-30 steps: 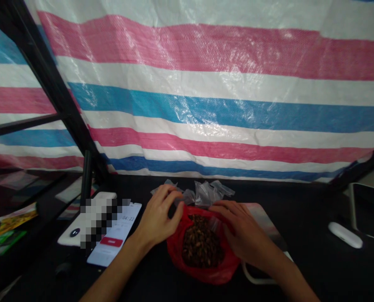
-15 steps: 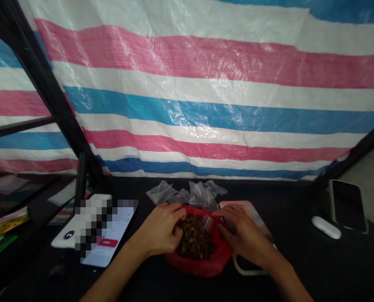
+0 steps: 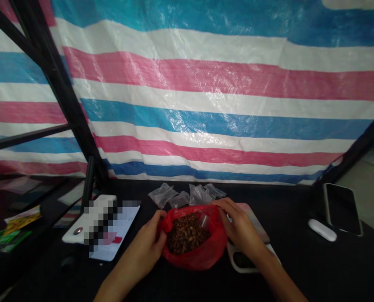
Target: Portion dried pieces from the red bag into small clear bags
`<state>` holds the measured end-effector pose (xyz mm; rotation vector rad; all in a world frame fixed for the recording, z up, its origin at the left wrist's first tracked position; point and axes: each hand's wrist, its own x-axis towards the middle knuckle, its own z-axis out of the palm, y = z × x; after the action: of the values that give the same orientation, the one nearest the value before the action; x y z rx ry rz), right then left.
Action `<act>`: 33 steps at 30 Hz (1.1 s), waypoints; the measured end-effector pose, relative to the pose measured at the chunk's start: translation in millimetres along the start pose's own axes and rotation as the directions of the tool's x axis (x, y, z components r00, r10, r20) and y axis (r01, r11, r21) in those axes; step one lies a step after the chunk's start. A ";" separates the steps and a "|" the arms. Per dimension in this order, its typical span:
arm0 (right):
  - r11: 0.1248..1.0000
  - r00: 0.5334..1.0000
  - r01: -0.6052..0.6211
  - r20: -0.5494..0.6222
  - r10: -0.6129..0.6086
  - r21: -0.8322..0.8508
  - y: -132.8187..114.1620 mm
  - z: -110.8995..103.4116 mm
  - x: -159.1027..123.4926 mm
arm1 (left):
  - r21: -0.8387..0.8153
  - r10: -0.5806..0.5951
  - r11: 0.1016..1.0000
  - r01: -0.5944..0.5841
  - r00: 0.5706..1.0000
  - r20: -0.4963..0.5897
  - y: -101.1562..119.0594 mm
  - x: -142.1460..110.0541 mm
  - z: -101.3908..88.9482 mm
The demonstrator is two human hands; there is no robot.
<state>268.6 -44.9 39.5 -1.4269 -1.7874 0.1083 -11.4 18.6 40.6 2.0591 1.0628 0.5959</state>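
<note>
An open red plastic bag [image 3: 202, 258] stands on the black table in front of me, its mouth spread wide. Inside lies a heap of small brown dried pieces [image 3: 188, 237], whose kind I cannot make out. A small clear plastic piece [image 3: 205, 221] rests on the heap's right side. My left hand [image 3: 151, 240] is closed on the bag's left rim, thumb toward me. At the bag's back right, my right hand [image 3: 239, 222] pinches the rim between thumb and fingers. Just behind the bag lie several small clear plastic bags [image 3: 201, 195].
Left of the bag are a partly blurred phone [image 3: 111, 247] and a white device [image 3: 74, 235]. A pale flat object [image 3: 250, 212] and a white-rimmed item [image 3: 240, 269] lie under my right arm. Farther right sit a white earbud case [image 3: 322, 230] and another phone [image 3: 344, 207]. Striped sheeting [image 3: 206, 109] hangs behind.
My left hand has come down from above the bag's back left edge to its left rim. The bag's mouth is pulled wider. The view has tilted up slightly.
</note>
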 end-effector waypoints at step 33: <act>0.988 0.867 0.140 0.489 -0.094 -0.058 -16.5 25.2 25.9 | 0.476 0.156 0.863 -0.170 0.985 0.069 29.9 61.2 0.3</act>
<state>239.4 -18.7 45.7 -1.4351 -2.3116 0.3531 37.3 57.7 67.9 2.6041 1.1076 0.4075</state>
